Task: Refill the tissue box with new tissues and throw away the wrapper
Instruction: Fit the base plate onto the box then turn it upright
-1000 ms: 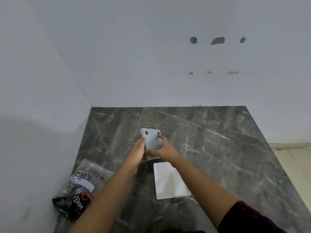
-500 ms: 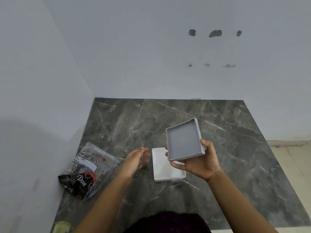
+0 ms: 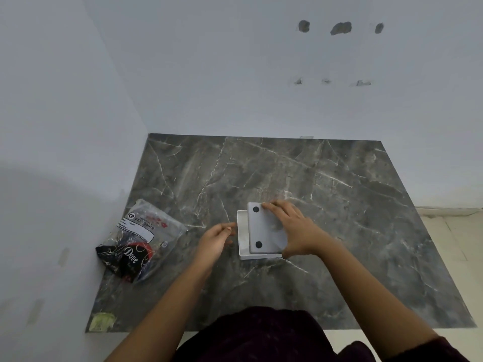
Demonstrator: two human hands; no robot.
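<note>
The right hand [image 3: 292, 228] lies flat on top of a grey box part [image 3: 264, 231], fingers spread across its upper face and thumb hooked round its near right corner, so this grip is clamped on the grey part. That part shows two round dark pads [image 3: 256, 209] along its left side, one toward the far end and one toward the near end. It sits on one white box part [image 3: 241, 232], shifted to the right, so a strip of the white piece shows along the left and along the near edge. Whether the two pieces are fully seated together cannot be told.

The left hand [image 3: 217, 237] hangs just left of the white part, fingers loosely curled and a little apart, grip closed on nothing; whether the fingertips touch the white edge cannot be told.

Both box parts rest about midway across the dark marbled desk [image 3: 339, 205], nearer its front edge than its back edge. Toward the left edge, well apart from the box, lies one clear plastic packet [image 3: 146, 236] with a white label and a dark wrapper reading "Dove" inside it. At the front left corner sits one small yellowish scrap [image 3: 103, 321]. Two bare forearms reach in from the front edge, above dark clothing [image 3: 261, 335].
</note>
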